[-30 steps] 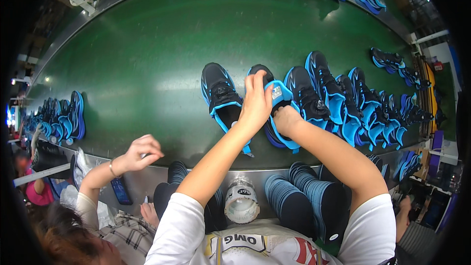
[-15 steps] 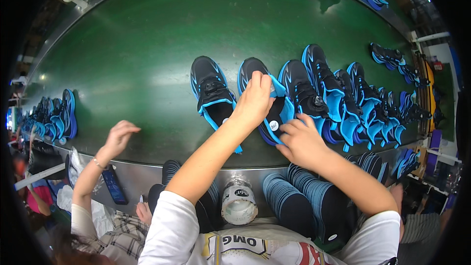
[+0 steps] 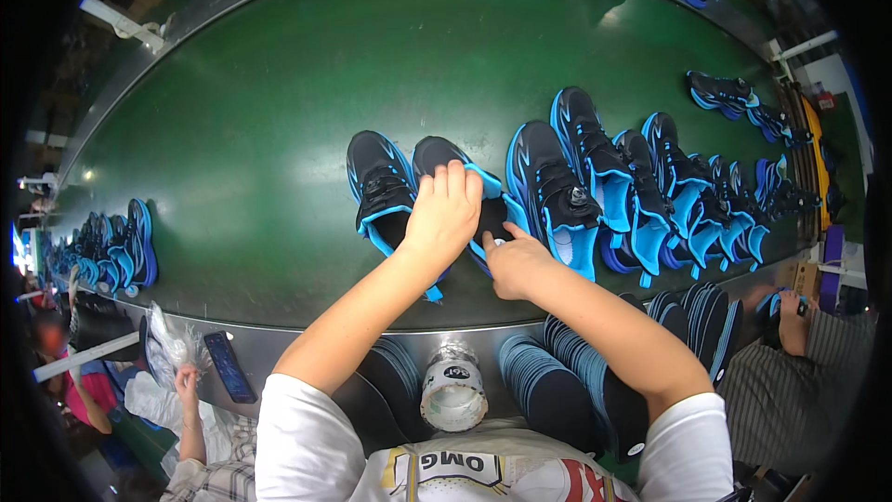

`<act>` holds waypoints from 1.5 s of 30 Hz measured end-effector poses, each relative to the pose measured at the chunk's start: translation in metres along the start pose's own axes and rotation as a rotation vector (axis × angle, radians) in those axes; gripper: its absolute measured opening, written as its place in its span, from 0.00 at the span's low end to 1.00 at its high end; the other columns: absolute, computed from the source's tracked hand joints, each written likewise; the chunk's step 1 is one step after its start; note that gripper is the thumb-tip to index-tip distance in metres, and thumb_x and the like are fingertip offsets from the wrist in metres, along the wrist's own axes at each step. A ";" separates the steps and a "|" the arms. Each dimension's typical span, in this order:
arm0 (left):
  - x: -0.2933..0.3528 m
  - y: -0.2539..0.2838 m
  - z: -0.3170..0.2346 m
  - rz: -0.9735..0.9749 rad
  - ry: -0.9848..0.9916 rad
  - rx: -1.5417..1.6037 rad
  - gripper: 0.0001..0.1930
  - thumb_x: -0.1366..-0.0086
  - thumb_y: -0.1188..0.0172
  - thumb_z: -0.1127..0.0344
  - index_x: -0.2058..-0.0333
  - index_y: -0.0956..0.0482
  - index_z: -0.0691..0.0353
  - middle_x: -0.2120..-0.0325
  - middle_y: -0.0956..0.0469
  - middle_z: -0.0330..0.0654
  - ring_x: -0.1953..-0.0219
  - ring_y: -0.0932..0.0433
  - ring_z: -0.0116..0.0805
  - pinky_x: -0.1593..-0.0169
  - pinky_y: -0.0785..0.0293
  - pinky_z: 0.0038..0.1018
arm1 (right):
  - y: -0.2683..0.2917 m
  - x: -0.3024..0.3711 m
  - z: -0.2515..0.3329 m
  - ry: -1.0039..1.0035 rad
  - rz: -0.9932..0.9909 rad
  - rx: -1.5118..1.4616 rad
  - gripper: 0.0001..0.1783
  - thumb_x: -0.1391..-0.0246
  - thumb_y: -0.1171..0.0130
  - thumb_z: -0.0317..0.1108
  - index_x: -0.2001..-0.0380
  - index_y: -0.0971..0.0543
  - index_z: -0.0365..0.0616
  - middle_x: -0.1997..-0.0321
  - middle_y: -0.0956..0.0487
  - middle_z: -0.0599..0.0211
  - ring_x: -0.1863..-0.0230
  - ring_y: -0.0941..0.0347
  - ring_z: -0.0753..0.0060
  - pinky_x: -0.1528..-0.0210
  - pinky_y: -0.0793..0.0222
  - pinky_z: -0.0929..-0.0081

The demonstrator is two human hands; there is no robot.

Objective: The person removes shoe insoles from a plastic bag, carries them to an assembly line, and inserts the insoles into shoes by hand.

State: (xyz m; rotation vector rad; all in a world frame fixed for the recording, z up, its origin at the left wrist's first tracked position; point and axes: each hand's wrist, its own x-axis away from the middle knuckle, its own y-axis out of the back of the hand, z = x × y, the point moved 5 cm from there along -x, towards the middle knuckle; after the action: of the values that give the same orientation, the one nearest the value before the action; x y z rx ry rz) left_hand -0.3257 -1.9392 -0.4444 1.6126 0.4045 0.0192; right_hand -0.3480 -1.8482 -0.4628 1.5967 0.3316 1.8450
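Note:
A black and blue sneaker [image 3: 435, 151] lies on the green belt, toe pointing away from me. My left hand [image 3: 446, 209] is closed over its tongue and lacing, pulling the opening wide. At the heel end, my right hand [image 3: 522, 265] has fingers in the opening, touching a dark insole [image 3: 491, 216] with a small white round sticker. Its other fingers bend around the heel, which they partly hide. A matching sneaker [image 3: 378, 172] stands close on the left. To the right sits another sneaker [image 3: 548, 172] with a lace dial and a pale inside.
Several sneakers [image 3: 664, 167] line the right; more stand far left [image 3: 139, 242] and along the far edge. Stacks of dark insoles [image 3: 548, 381] and a white tape roll [image 3: 453, 395] lie before me. A phone [image 3: 229, 367] and a co-worker's hand [image 3: 188, 386] are at the left.
My right hand has moved from beside the heel into the shoe opening. My left hand keeps its hold on the tongue. The co-worker's raised arm at left has left the belt.

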 end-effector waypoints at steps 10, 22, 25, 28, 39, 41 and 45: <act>-0.007 0.022 0.002 0.057 -0.270 -0.165 0.09 0.49 0.54 0.68 0.70 0.33 0.67 0.47 0.43 0.58 0.42 0.48 0.49 0.46 0.47 0.50 | 0.013 0.177 0.039 0.176 -0.921 -0.273 0.20 0.60 0.44 0.31 0.59 0.31 0.40 0.62 0.30 0.59 0.58 0.34 0.59 0.55 0.40 0.66; -0.048 0.058 -0.037 -0.006 0.304 1.142 0.11 0.58 0.48 0.73 0.72 0.33 0.66 0.77 0.32 0.44 0.75 0.31 0.33 0.72 0.33 0.27 | -0.164 0.281 0.066 -0.424 -0.710 -0.484 0.23 0.61 0.40 0.41 0.63 0.32 0.41 0.49 0.40 0.42 0.55 0.36 0.46 0.55 0.38 0.63; -0.032 0.037 -0.085 0.005 -0.113 0.617 0.32 0.56 0.43 0.67 0.50 0.44 0.64 0.63 0.35 0.53 0.66 0.29 0.53 0.63 0.30 0.38 | -0.120 0.296 0.066 -0.276 -0.704 -0.683 0.26 0.62 0.38 0.40 0.61 0.32 0.36 0.49 0.39 0.42 0.55 0.37 0.45 0.54 0.38 0.62; -0.038 0.019 -0.090 0.126 -0.101 0.531 0.32 0.52 0.44 0.66 0.48 0.47 0.65 0.62 0.35 0.57 0.65 0.30 0.55 0.62 0.30 0.39 | -0.049 0.323 0.053 -0.054 -0.888 -0.552 0.28 0.63 0.38 0.34 0.57 0.32 0.32 0.49 0.38 0.41 0.58 0.35 0.49 0.56 0.37 0.65; -0.032 0.015 -0.067 0.093 -0.084 0.910 0.32 0.53 0.45 0.69 0.48 0.45 0.64 0.64 0.29 0.52 0.67 0.27 0.42 0.66 0.32 0.31 | 0.031 0.255 -0.012 -0.124 -1.114 -0.069 0.05 0.66 0.44 0.26 0.83 0.27 0.35 0.60 0.27 0.58 0.69 0.34 0.64 0.66 0.37 0.71; -0.028 0.023 -0.073 -0.106 -0.047 0.779 0.31 0.50 0.44 0.65 0.48 0.45 0.64 0.66 0.28 0.53 0.65 0.26 0.48 0.65 0.31 0.33 | 0.033 0.249 -0.013 -0.111 -1.072 -0.060 0.04 0.66 0.45 0.26 0.83 0.27 0.35 0.61 0.27 0.59 0.69 0.34 0.64 0.65 0.37 0.72; -0.045 0.008 -0.066 0.084 0.448 0.995 0.23 0.42 0.50 0.60 0.53 0.40 0.70 0.74 0.26 0.55 0.69 0.26 0.49 0.64 0.31 0.33 | 0.026 0.215 -0.031 -0.162 -0.996 -0.048 0.05 0.66 0.46 0.27 0.82 0.25 0.36 0.63 0.27 0.59 0.66 0.34 0.65 0.62 0.37 0.72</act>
State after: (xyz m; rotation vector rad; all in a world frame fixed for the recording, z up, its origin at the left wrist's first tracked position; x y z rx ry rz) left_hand -0.3822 -1.8879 -0.4200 2.6197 0.7625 0.2854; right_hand -0.3925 -1.7264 -0.2868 1.1841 0.8187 0.9410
